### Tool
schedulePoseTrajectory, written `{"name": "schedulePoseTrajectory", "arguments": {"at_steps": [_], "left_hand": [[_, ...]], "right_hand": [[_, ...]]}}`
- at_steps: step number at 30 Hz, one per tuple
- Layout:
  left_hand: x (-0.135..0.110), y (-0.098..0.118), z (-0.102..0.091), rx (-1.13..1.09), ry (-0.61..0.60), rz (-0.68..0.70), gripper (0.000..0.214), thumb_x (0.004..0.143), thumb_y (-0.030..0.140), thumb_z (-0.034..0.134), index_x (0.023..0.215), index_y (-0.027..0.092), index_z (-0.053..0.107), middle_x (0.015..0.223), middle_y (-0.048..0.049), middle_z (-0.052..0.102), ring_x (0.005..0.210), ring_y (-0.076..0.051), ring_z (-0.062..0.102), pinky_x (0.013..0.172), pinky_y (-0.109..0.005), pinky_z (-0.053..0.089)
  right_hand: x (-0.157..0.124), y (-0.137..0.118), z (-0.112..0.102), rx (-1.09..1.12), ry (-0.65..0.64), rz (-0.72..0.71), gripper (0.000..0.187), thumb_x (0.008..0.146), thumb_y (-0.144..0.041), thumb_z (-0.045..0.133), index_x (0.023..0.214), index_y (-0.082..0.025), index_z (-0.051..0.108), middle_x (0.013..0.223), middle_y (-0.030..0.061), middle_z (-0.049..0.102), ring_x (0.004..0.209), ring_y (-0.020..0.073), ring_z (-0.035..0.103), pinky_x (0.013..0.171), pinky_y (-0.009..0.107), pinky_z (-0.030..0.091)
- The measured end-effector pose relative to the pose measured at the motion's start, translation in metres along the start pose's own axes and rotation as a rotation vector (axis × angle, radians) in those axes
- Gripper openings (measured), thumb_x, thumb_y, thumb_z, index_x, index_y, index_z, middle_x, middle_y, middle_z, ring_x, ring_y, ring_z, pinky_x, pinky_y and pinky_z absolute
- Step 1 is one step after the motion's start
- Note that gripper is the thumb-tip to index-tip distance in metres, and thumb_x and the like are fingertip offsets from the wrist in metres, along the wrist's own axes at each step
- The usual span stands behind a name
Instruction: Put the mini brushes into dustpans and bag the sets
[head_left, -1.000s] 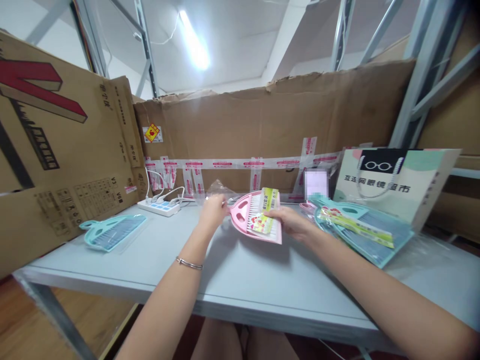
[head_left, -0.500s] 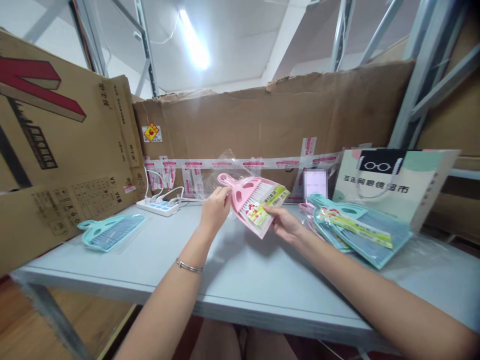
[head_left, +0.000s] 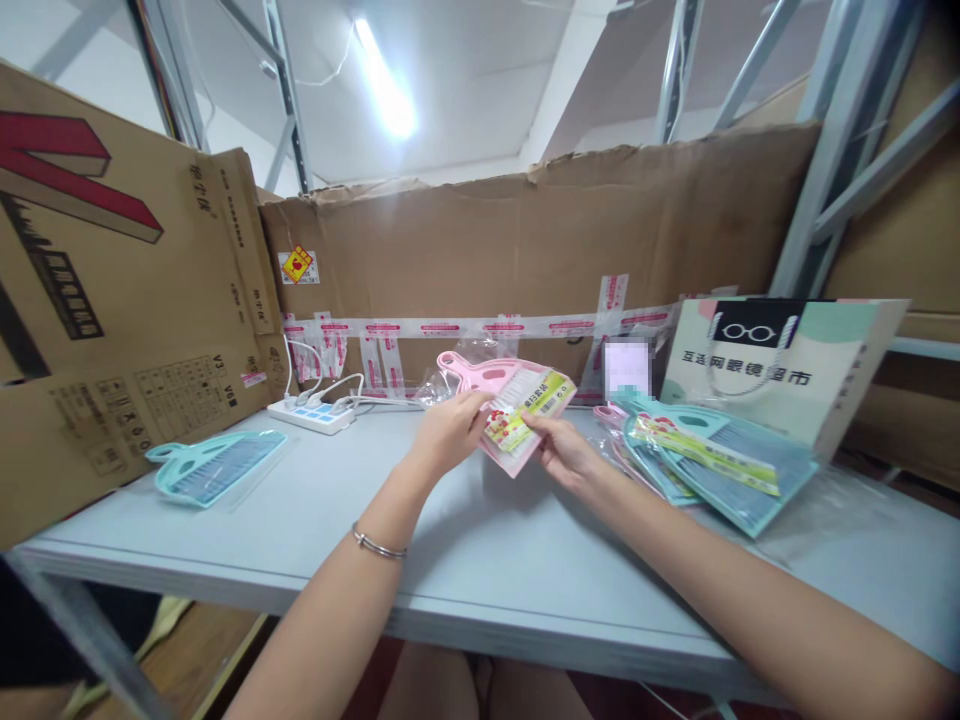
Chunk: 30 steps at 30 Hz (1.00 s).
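A pink dustpan and brush set (head_left: pixel 475 376) in clear plastic is held above the table, its handle pointing up and left. Across its front lies a yellow-green printed label card (head_left: pixel 546 396). My left hand (head_left: pixel 454 432) is closed at the set's left edge, fingertips by the end of the card. On the lower right side my right hand (head_left: pixel 566 450) grips the set, thumb over the card. To the left, a turquoise dustpan and brush set (head_left: pixel 221 466) lies on the table. Several more wrapped sets, a turquoise set (head_left: pixel 739 470) on top, are piled at right.
A white power strip (head_left: pixel 313 415) with plugged-in cables stands at the back of the grey table (head_left: pixel 337 570). Cardboard walls (head_left: pixel 450 245) close off the back and left. A paper bag (head_left: pixel 780 370) with a glasses print stands behind the pile, beside a pixelated patch.
My left hand has slid right and down, from beside the handle to the end of the label card. My right hand keeps its grip on the set.
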<state>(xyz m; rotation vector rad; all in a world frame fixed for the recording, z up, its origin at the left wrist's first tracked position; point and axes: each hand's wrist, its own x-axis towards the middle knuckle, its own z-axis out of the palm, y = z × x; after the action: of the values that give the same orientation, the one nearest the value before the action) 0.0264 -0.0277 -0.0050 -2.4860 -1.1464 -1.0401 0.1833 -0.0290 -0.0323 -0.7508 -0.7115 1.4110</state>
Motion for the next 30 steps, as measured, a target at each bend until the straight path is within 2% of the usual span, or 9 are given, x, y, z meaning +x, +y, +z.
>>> {"name": "schedulePoseTrajectory", "arguments": {"at_steps": [5, 8, 12, 13, 15, 17, 19, 23, 30], "left_hand": [[-0.002, 0.015, 0.01, -0.045, -0.052, 0.096, 0.029, 0.085, 0.021, 0.042, 0.109, 0.021, 0.057, 0.103, -0.0072, 0.064, 0.088, -0.019, 0.061, 0.073, -0.029, 0.048], [-0.001, 0.02, 0.009, -0.14, 0.113, 0.098, 0.032, 0.084, 0.031, 0.048, 0.114, 0.022, 0.053, 0.108, -0.0087, 0.06, 0.101, -0.021, 0.056, 0.085, -0.033, 0.045], [0.003, 0.017, 0.0, -0.326, 0.505, -0.348, 0.072, 0.07, 0.046, 0.064, 0.13, 0.018, 0.034, 0.136, -0.0165, 0.031, 0.129, -0.028, 0.029, 0.103, -0.042, 0.029], [0.004, 0.016, -0.002, -0.432, 0.483, -0.508, 0.08, 0.068, 0.049, 0.065, 0.132, 0.017, 0.029, 0.14, -0.0181, 0.024, 0.13, -0.029, 0.025, 0.103, -0.043, 0.029], [0.004, 0.016, -0.003, -0.732, 0.207, -0.719, 0.083, 0.065, 0.053, 0.066, 0.131, 0.018, 0.029, 0.138, -0.0193, 0.028, 0.126, -0.032, 0.033, 0.096, -0.045, 0.037], [0.003, 0.018, -0.002, -1.029, -0.148, -0.714, 0.074, 0.065, 0.05, 0.067, 0.126, 0.022, 0.037, 0.128, -0.0163, 0.045, 0.113, -0.031, 0.048, 0.082, -0.042, 0.047], [0.001, 0.018, 0.001, -1.188, -0.293, -0.614, 0.065, 0.063, 0.042, 0.071, 0.119, 0.022, 0.045, 0.117, -0.0122, 0.056, 0.102, -0.027, 0.056, 0.072, -0.035, 0.05], [0.0, 0.013, 0.006, -1.205, -0.194, -0.575, 0.058, 0.06, 0.034, 0.073, 0.112, 0.021, 0.05, 0.11, -0.0091, 0.061, 0.094, -0.023, 0.059, 0.062, -0.026, 0.049], [0.001, -0.001, 0.003, -1.161, -0.157, -0.562, 0.067, 0.058, 0.031, 0.074, 0.116, 0.018, 0.044, 0.111, -0.0114, 0.06, 0.092, -0.022, 0.06, 0.057, -0.022, 0.046]], "right_hand": [[-0.003, 0.007, 0.003, 0.014, 0.002, 0.024, 0.016, 0.07, -0.001, 0.056, 0.076, -0.014, 0.063, 0.062, -0.0002, 0.067, 0.054, 0.0116, 0.061, 0.054, 0.021, 0.052], [-0.002, 0.007, 0.004, 0.074, 0.029, -0.017, 0.017, 0.069, -0.002, 0.056, 0.077, -0.015, 0.062, 0.062, -0.001, 0.067, 0.053, 0.0112, 0.061, 0.052, 0.02, 0.053], [-0.002, -0.001, 0.005, 0.188, 0.064, -0.111, 0.022, 0.069, -0.002, 0.057, 0.085, -0.016, 0.062, 0.072, 0.0003, 0.07, 0.065, 0.0137, 0.065, 0.062, 0.024, 0.057], [-0.003, -0.002, 0.005, 0.21, 0.07, -0.13, 0.023, 0.07, -0.002, 0.057, 0.087, -0.017, 0.062, 0.073, 0.0003, 0.07, 0.068, 0.0138, 0.066, 0.064, 0.024, 0.057], [-0.004, -0.003, 0.006, 0.236, 0.07, -0.155, 0.023, 0.07, -0.003, 0.058, 0.087, -0.017, 0.062, 0.074, 0.0003, 0.07, 0.07, 0.0135, 0.066, 0.065, 0.023, 0.057], [-0.005, -0.001, 0.007, 0.231, 0.051, -0.158, 0.021, 0.069, -0.004, 0.06, 0.085, -0.017, 0.062, 0.072, -0.0001, 0.07, 0.068, 0.0131, 0.066, 0.063, 0.022, 0.057], [-0.005, 0.001, 0.007, 0.204, 0.025, -0.132, 0.019, 0.067, -0.004, 0.062, 0.081, -0.017, 0.062, 0.07, -0.0004, 0.069, 0.065, 0.013, 0.065, 0.06, 0.021, 0.056], [0.0, -0.001, 0.003, 0.127, 0.016, -0.096, 0.017, 0.066, -0.011, 0.067, 0.08, -0.018, 0.06, 0.072, 0.0005, 0.068, 0.067, 0.0142, 0.064, 0.059, 0.024, 0.054], [0.021, -0.016, -0.026, -0.232, 0.308, -0.174, 0.025, 0.059, -0.03, 0.075, 0.073, -0.018, 0.058, 0.063, -0.0037, 0.063, 0.057, 0.0096, 0.053, 0.052, 0.021, 0.04]]}}
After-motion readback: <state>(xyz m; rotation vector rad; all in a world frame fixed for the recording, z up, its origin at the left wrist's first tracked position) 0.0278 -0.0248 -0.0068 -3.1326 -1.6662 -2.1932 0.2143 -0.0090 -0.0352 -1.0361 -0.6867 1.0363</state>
